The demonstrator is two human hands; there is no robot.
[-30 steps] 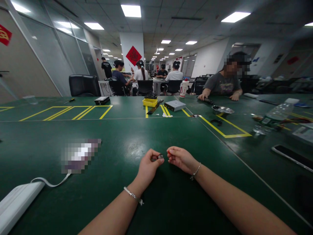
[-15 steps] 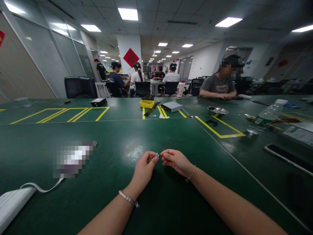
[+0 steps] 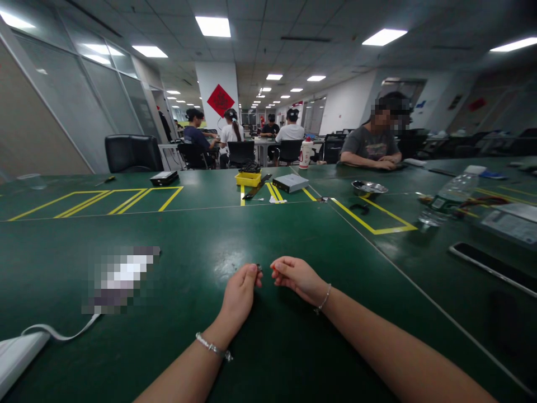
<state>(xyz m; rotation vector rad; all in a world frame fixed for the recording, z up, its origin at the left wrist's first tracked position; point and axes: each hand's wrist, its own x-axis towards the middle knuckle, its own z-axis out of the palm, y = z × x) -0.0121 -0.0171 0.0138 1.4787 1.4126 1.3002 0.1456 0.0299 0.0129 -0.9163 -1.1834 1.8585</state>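
Over the green tabletop (image 3: 188,347), my left hand (image 3: 240,292) is closed, its thumb and forefinger pinching a small silvery piece (image 3: 259,268) too tiny to identify. My right hand (image 3: 300,279) is also closed in a pinch just to the right. A speck of orange shows at its fingertips, but what it belongs to I cannot make out. A narrow gap separates the two hands, and both are held slightly above the table. The fingers hide most of what they hold.
A pixelated phone-like device (image 3: 126,274) with a white cable lies left. A dark phone (image 3: 495,268) and a water bottle (image 3: 451,196) are right. Farther back are a yellow tray (image 3: 248,179), a silver box (image 3: 290,183) and a metal bowl (image 3: 369,188). A person (image 3: 371,143) sits across.
My left hand has drawn slightly left with the silvery piece, widening the gap to my right hand. The whole view has shifted a little; my right hand keeps its pinch.
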